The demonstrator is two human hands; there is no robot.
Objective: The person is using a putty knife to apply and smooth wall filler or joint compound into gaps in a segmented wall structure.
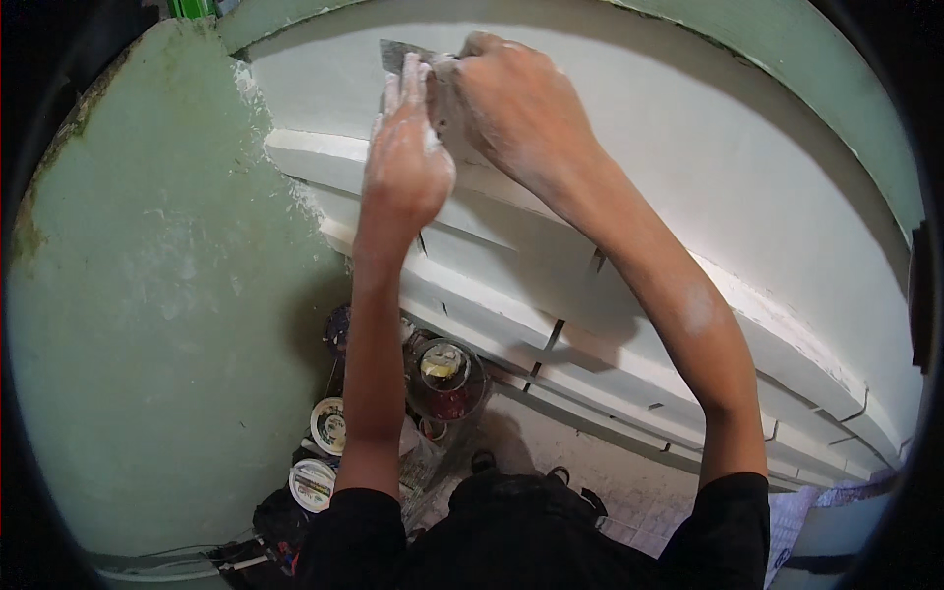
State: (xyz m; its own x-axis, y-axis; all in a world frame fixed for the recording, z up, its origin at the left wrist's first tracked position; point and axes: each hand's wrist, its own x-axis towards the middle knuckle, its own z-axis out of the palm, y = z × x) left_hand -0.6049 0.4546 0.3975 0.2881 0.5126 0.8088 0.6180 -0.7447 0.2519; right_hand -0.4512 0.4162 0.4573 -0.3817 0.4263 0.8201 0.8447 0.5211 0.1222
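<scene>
In front of a white wall, my right hand (521,108) is closed around a putty knife, its fingers curled at the grip. The flat grey blade of the putty knife (395,55) points left. Close beside it, my left hand (406,162) is raised with its fingers straight and pressed together, the tips overlapping the blade. White paste coats the left fingers and smears both hands. Between my palms shows a greyish strip (444,113) with a small dark spot; I cannot make out what it is. My left thumb is hidden.
White stepped ledges (472,285) with dark gaps run across below my hands. A green wall (167,295) fills the left. Down by my left forearm stand a round tub (442,366), white-lidded pots (313,484) and clutter. My feet stand on a pale, stained floor (629,492).
</scene>
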